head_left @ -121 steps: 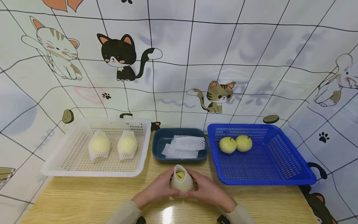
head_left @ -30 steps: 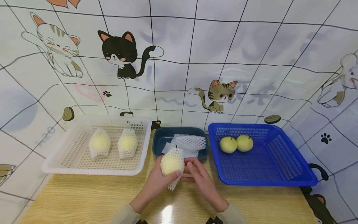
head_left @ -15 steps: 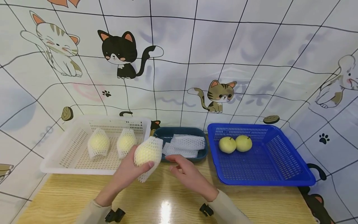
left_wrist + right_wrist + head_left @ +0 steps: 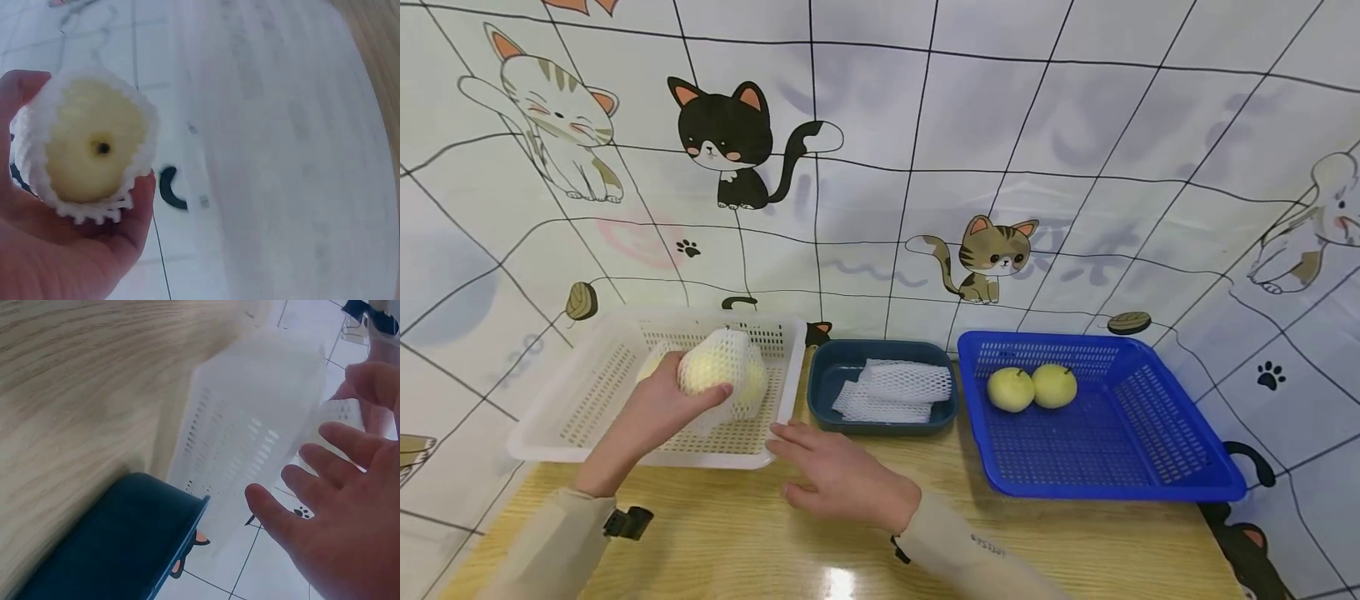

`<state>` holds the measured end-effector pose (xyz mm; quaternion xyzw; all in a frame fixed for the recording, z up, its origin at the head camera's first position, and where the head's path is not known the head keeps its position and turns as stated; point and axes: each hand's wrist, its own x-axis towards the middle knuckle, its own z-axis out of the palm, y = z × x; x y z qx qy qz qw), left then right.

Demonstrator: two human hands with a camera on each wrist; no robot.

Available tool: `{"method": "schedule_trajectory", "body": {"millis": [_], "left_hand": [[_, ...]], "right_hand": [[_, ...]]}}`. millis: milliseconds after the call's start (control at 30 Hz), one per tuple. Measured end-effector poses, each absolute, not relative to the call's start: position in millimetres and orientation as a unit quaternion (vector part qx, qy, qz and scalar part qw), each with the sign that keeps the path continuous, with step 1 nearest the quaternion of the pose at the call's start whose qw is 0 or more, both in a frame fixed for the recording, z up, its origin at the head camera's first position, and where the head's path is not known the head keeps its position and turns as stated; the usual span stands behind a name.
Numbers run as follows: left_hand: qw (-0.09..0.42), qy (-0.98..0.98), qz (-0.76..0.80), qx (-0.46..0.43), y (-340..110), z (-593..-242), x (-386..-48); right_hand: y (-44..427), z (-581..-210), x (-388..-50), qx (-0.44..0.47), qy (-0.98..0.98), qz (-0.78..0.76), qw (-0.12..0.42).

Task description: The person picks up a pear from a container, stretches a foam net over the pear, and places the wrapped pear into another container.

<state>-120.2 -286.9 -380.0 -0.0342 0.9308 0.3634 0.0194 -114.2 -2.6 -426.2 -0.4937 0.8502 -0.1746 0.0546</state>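
Note:
My left hand (image 4: 655, 408) holds a pale yellow pear (image 4: 713, 362) in a white foam net sleeve above the white basket (image 4: 715, 460). In the left wrist view, fingers and thumb curl round the sleeved pear (image 4: 94, 140), whose dark-centred end shows bare. Two other sleeved pears lie in that basket; the right one (image 4: 757, 385) shows partly behind the held pear, the left one (image 4: 657, 357) is mostly hidden by my hand. My right hand (image 4: 846, 477) is at the basket's front right corner, fingers spread and holding nothing; whether it touches the rim I cannot tell.
A dark teal tray (image 4: 820, 423) in the middle holds white foam net sleeves (image 4: 895, 392). To the right stands a blue basket (image 4: 1112, 487) with two bare yellow pears (image 4: 1032, 388). All stand on a wooden table (image 4: 760, 550) before a cat-print curtain (image 4: 865, 192).
From the table's middle, the sleeved pear has moved left in my left hand to above the white basket. My right hand has let go of it and shifted left to the basket's corner.

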Motion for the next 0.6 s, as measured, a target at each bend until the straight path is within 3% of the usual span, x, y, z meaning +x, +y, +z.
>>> {"method": "schedule_trajectory", "body": {"millis": [333,600], "left_hand": [[0.058,0.965,0.256,-0.021,-334,-393,-147],[0.085,0.976,0.200,-0.028,-374,-372,-154]], "right_hand": [[-6,-425,-115,-0.507,0.854,-0.102,0.056],[-9,-423,-114,-0.511,0.854,-0.083,0.054]]}}
